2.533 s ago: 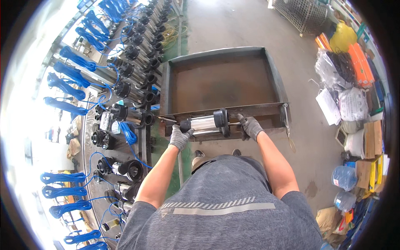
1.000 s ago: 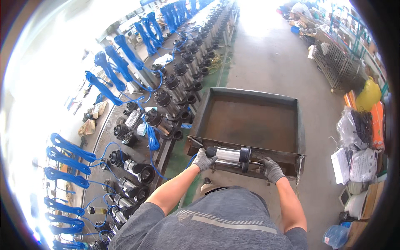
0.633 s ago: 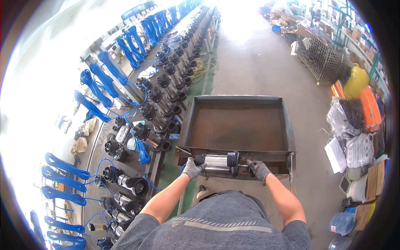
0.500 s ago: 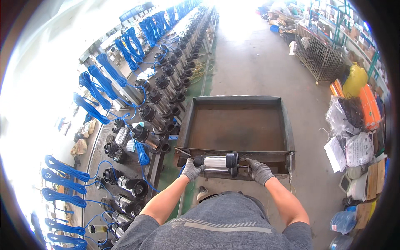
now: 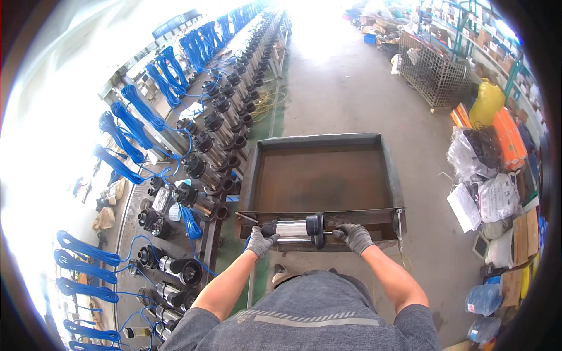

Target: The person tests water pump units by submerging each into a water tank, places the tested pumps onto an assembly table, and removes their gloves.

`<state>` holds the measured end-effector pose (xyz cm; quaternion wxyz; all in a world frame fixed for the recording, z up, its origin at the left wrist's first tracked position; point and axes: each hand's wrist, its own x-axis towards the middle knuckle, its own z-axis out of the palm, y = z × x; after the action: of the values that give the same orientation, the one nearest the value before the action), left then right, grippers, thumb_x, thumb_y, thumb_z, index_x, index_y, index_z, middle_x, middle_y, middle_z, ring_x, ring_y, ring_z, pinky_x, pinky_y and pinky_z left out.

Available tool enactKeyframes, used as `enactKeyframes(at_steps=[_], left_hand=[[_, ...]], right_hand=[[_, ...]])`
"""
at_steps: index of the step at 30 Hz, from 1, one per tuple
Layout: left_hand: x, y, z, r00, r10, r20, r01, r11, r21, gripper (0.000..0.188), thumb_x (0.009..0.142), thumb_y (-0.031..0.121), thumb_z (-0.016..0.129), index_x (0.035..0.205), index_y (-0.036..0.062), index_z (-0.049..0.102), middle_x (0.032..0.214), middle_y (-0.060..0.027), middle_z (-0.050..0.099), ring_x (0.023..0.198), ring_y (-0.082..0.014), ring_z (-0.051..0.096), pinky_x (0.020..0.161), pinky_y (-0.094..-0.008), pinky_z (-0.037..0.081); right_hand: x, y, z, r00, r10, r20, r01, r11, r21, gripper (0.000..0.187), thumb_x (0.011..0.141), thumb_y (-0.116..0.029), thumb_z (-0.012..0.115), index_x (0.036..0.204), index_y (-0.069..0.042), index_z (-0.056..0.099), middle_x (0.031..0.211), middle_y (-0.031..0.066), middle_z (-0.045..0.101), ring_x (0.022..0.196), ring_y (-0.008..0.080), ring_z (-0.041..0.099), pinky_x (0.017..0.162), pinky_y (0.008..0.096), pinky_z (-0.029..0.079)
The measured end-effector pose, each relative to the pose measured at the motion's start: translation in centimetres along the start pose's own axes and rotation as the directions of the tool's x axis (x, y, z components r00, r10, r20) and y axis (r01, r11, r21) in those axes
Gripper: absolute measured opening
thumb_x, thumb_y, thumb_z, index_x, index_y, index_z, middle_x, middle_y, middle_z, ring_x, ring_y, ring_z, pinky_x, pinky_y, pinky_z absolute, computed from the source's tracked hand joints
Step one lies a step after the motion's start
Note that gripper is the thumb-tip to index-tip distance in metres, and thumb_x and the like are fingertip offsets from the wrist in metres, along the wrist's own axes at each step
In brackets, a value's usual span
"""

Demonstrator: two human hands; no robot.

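Observation:
A pump (image 5: 291, 228) with a shiny steel body and black ends lies sideways across the near end of a metal tank. My gloved left hand (image 5: 260, 241) is closed around its left end, where a blue cable comes off. At the right end, my gloved right hand (image 5: 354, 238) is closed with its fingertips on a thin metal rod (image 5: 329, 233) by the pump's black end. The fingers partly cover the rod, so its far end is hidden.
The tank (image 5: 256, 175) holds brownish water. To the left, rows of similar pumps (image 5: 202, 171) stand beside coiled blue cables (image 5: 120, 167). A wire cage (image 5: 433, 70), plastic bags (image 5: 497, 196) and water jugs (image 5: 483, 299) line the right side.
The whole view has shifted a little, moving the scene left. My right-hand fingers have come down closer around the rod. The pump keeps its place across the tank's near end.

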<state>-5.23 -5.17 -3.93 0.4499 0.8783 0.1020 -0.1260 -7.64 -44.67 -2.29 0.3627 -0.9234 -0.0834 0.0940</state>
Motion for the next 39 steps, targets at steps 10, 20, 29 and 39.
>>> enactKeyframes(at_steps=[10, 20, 29, 39], left_hand=[[0.0, -0.9, -0.1, 0.979, 0.169, -0.11, -0.169, 0.986, 0.011, 0.056, 0.085, 0.021, 0.092, 0.117, -0.0002, 0.051, 0.107, -0.012, 0.07, 0.092, -0.0199, 0.064, 0.088, -0.0353, 0.056], [-1.3, 1.5, -0.8, 0.999, 0.008, -0.043, -0.005, 0.999, 0.054, 0.054, 0.09, 0.018, 0.088, 0.12, 0.0006, 0.046, 0.108, -0.0123, 0.069, 0.096, -0.0189, 0.063, 0.093, -0.0342, 0.053], [-1.1, 0.7, -1.0, 1.0, -0.014, -0.014, 0.014, 0.999, 0.045, 0.052, 0.09, 0.019, 0.087, 0.119, -0.0001, 0.048, 0.108, -0.0123, 0.069, 0.096, -0.0195, 0.063, 0.092, -0.0332, 0.052], [-1.1, 0.3, -0.9, 1.0, 0.017, -0.023, -0.017, 1.0, 0.004, 0.054, 0.087, 0.02, 0.089, 0.117, 0.0, 0.049, 0.101, -0.0098, 0.071, 0.087, -0.0171, 0.064, 0.083, -0.0322, 0.055]], right_hand=[[0.3, -2.4, -0.5, 0.967, 0.253, 0.0, -0.253, 0.965, 0.068, 0.046, 0.105, -0.05, 0.06, 0.112, -0.007, 0.076, 0.104, 0.0247, 0.074, 0.104, 0.0458, 0.069, 0.09, 0.0501, 0.054], [-7.0, 5.6, -3.2, 0.653, 0.185, -0.735, -0.267, 0.964, 0.005, 0.036, 0.096, -0.032, 0.073, 0.118, -0.004, 0.072, 0.108, 0.024, 0.073, 0.099, 0.0427, 0.07, 0.092, 0.0488, 0.055], [-7.8, 13.7, -5.5, 0.561, 0.754, -0.341, -0.695, 0.653, 0.301, 0.07, 0.094, -0.048, 0.076, 0.136, -0.002, 0.045, 0.107, 0.0218, 0.073, 0.101, 0.0369, 0.072, 0.091, 0.048, 0.056], [-1.8, 8.4, -5.6, 0.689, 0.43, -0.583, -0.347, 0.902, 0.256, 0.035, 0.106, -0.035, 0.063, 0.123, -0.006, 0.055, 0.089, 0.0122, 0.068, 0.083, 0.0274, 0.066, 0.079, 0.0436, 0.055]])
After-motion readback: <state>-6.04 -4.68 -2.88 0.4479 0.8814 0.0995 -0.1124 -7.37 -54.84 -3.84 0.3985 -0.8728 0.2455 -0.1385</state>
